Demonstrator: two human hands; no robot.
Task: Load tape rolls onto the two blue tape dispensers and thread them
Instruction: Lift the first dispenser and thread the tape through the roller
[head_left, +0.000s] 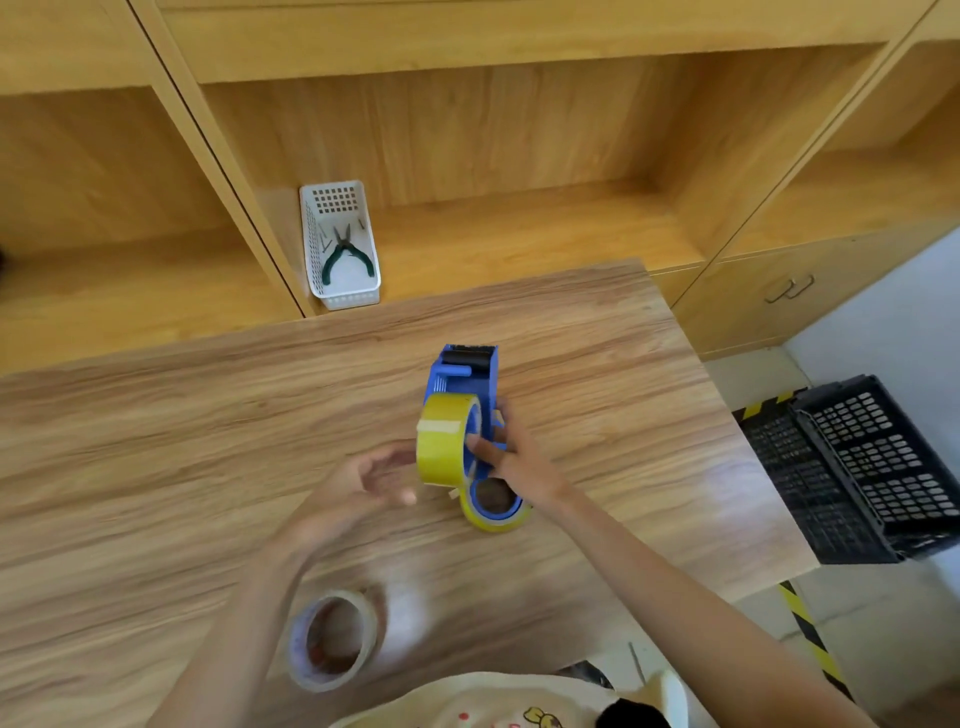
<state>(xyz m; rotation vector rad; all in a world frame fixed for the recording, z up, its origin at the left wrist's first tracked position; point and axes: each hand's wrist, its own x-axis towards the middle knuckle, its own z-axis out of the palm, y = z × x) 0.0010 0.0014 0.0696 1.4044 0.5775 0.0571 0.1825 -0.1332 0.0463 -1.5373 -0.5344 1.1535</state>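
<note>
A blue tape dispenser stands mid-table with a yellow tape roll mounted on it. My right hand grips the dispenser's near end, fingers on the roll's hub. A second yellow roll on a blue core lies flat just in front of it; whether that core belongs to a second dispenser I cannot tell. My left hand hovers blurred just left of the mounted roll, fingers apart, holding nothing. A clear tape roll lies flat near the table's front edge.
A white basket holding green-handled pliers sits on the wooden shelf behind the table. Black plastic crates stand on the floor at the right. A pale cloth shows at the bottom edge.
</note>
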